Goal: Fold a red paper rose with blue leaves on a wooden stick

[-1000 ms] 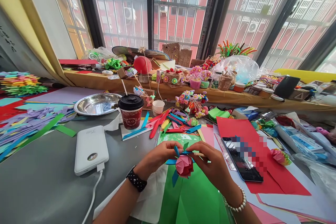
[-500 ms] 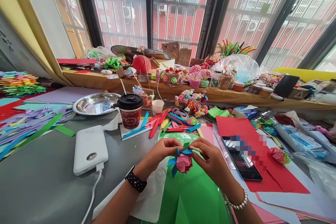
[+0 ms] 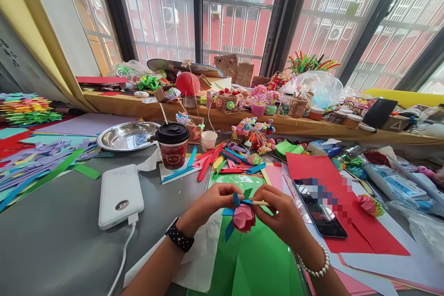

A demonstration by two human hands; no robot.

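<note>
A pink paper flower bud with blue paper leaves hangs between my two hands above a green paper sheet. My left hand, with a black watch on the wrist, pinches the blue leaves at the top of the bud. Fingers of my right hand are closed on the thin wooden stick that runs into the bud, and a pearl bracelet circles that wrist.
A white power bank with its cable lies at the left. A red coffee cup, a metal dish, paper strips, a phone on red paper and another paper flower surround my hands. The windowsill holds craft items.
The flower and both hands shifted only slightly; my left fingers have worked round the blue leaves at the bud's top.
</note>
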